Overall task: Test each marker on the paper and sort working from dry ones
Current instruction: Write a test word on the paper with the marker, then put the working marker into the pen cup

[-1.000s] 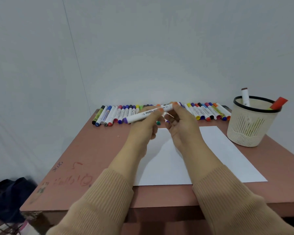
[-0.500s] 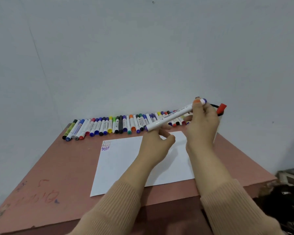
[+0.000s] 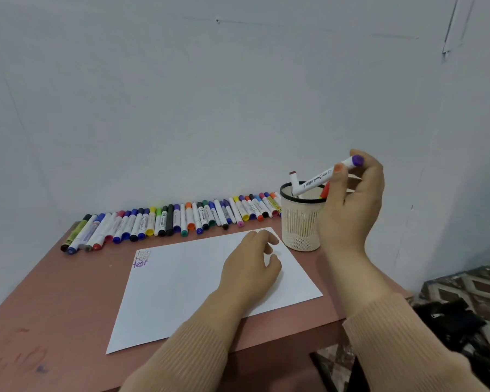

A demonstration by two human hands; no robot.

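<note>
Marker (image 3: 323,176), purple cap, tilted over basket (image 3: 300,230), low end at rim. Your right hand (image 3: 351,210) fingers (image 3: 338,169) pinch it near cap. Steer low end inside, past red marker (image 3: 325,190), drop softly. Left hand (image 3: 249,267), loose, holds nothing, rests on paper (image 3: 181,284) left of basket.

Paper (image 3: 187,284) lies mid-frame on the table (image 3: 54,306). Row of markers (image 3: 170,222) lies behind it, against the wall. Cup (image 3: 300,222) stands at the row's right end, just beside the paper's far right corner. Left hand (image 3: 249,267) rests on the paper. Right hand (image 3: 351,205) holds one marker (image 3: 323,176) above the cup.
</note>
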